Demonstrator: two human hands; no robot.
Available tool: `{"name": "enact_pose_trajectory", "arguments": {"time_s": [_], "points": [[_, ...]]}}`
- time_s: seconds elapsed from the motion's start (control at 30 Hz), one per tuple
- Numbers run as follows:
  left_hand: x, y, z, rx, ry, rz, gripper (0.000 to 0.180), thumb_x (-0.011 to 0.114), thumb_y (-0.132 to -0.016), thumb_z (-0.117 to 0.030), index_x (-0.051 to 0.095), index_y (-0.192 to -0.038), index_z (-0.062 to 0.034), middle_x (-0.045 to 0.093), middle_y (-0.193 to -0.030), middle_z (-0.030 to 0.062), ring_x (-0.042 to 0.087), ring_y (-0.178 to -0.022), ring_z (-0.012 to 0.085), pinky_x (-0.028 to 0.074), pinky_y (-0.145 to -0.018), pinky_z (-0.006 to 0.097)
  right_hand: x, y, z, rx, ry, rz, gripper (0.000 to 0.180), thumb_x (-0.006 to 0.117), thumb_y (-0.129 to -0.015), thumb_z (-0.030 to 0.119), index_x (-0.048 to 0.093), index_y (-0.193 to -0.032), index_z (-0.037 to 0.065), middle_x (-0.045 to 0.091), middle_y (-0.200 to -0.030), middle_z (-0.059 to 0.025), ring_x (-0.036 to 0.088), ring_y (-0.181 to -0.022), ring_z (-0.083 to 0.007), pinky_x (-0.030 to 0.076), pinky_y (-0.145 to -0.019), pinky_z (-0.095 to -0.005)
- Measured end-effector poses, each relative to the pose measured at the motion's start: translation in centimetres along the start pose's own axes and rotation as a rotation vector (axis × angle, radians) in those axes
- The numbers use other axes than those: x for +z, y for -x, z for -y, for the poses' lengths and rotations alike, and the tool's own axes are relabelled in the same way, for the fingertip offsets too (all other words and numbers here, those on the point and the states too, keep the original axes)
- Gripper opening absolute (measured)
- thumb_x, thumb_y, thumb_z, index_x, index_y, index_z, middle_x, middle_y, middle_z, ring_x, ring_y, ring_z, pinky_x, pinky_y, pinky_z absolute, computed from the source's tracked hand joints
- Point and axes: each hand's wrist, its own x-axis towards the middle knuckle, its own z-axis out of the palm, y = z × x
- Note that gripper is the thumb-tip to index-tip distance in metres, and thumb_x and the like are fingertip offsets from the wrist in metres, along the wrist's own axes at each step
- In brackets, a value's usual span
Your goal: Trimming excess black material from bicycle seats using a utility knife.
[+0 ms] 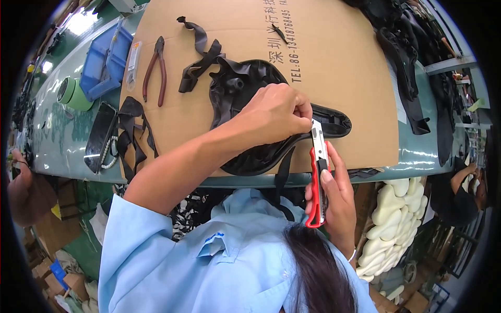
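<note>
A black bicycle saddle (258,78) lies underside up in front of me, its narrow nose to the right and black cover material gathered round its rim. My left hand (276,112) reaches across it, thumb and fingers pinched together at the nose's near edge; what they grip is hidden. My right hand (339,195) is wrapped round a red-handled utility knife (314,172). The knife points away from me, its tip right by my left thumb. From the saddle's near side a black strip (283,169) hangs over the table edge.
A cardboard sheet (365,99) covers the table. On it lie red-handled pincers (155,73) and black fabric scraps (201,60). To the left are a blue bin (107,62), a green roll (75,94) and a phone (100,138). Cream pads (396,224) are piled at lower right.
</note>
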Motion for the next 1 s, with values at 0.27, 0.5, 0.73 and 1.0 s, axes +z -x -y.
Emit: {"name": "enact_pose_trajectory", "arguments": {"time_s": [0.27,0.5,0.73,1.0], "points": [[-0.8,0.4,0.5,-0.066,0.445,0.045,0.011,0.07,-0.08,-0.013,0.066,-0.082,-0.0019,0.061,-0.076,-0.0005,0.054,-0.076,0.007,0.04,-0.073,0.022,1.7,0.8,0.6,-0.038,0.273,0.049,0.056,0.043,-0.098,0.018,0.025,-0.149,0.006,0.057,-0.079,-0.005,0.054,-0.058,-0.0112,0.047,-0.057,-0.026],[-2.1,-0.2,1.8,0.215,1.137,-0.23,0.016,0.07,-0.083,-0.017,0.066,-0.09,-0.0026,0.062,-0.086,-0.0023,0.052,-0.077,0.0046,0.039,-0.075,0.019,0.2,2.9,1.7,0.16,0.173,0.483,0.058,0.049,-0.095,0.016,0.028,-0.148,0.002,0.062,-0.095,-0.0064,0.054,-0.064,-0.0095,0.046,-0.06,-0.0247],[-6.3,0.3,4.9,0.382,-0.12,-0.662,0.025,0.058,-0.094,-0.024,0.062,-0.107,-0.0029,0.065,-0.098,0.0081,0.06,-0.097,0.0146,0.044,-0.087,0.029,1.5,0.3,-2.8,-0.196,0.037,0.006,0.031,0.057,-0.094,0.014,0.045,-0.118,-0.001,0.06,-0.11,-0.0111,0.06,-0.074,-0.0119,0.05,-0.066,-0.0253],[1.6,10.1,3.5,-0.116,-0.094,-0.875,0.02,0.056,-0.095,-0.023,0.062,-0.101,-0.0041,0.061,-0.105,0.0089,0.056,-0.094,0.0191,0.042,-0.087,0.03,0.3,-5.9,-0.5,-0.465,0.112,-0.161,0.032,0.06,-0.094,0.014,0.047,-0.12,0.001,0.062,-0.101,-0.0057,0.058,-0.079,-0.0085,0.049,-0.07,-0.0233]]}}
